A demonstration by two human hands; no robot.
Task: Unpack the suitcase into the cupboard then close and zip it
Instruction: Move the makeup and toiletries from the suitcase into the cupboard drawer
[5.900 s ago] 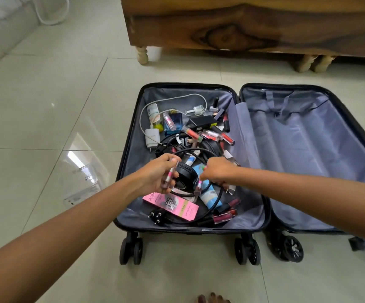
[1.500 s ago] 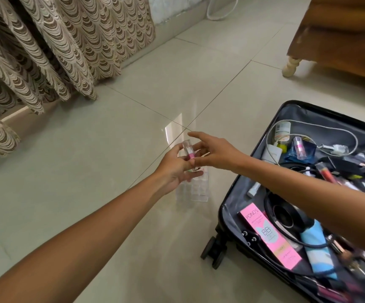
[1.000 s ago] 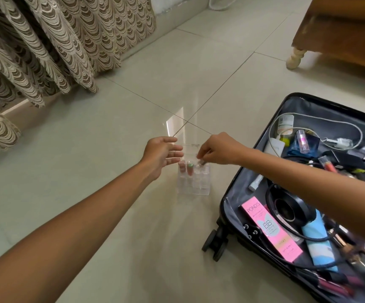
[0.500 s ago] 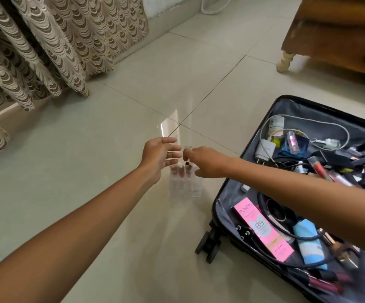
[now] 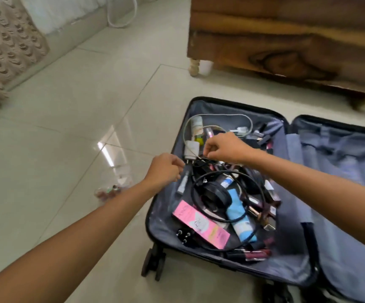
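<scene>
Both hands are now reaching back over the open suitcase [image 5: 166,217], away from the clear organiser [image 5: 111,189] lying on the floor beside the left forearm. Left hand [image 5: 164,169]: curling loosely, contents unclear. Right hand [image 5: 221,147]: pinching something small above the headphones [image 5: 216,195].

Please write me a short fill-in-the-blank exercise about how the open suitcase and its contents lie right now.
1. The suitcase lies ___ on the tiled floor.
2. The long box near the suitcase's front edge is ___ in colour.
3. The clear organiser stands on the ___, outside the suitcase.
4. The right hand reaches over the ___ half of the suitcase.

Missing words: open; pink; floor; left
</scene>
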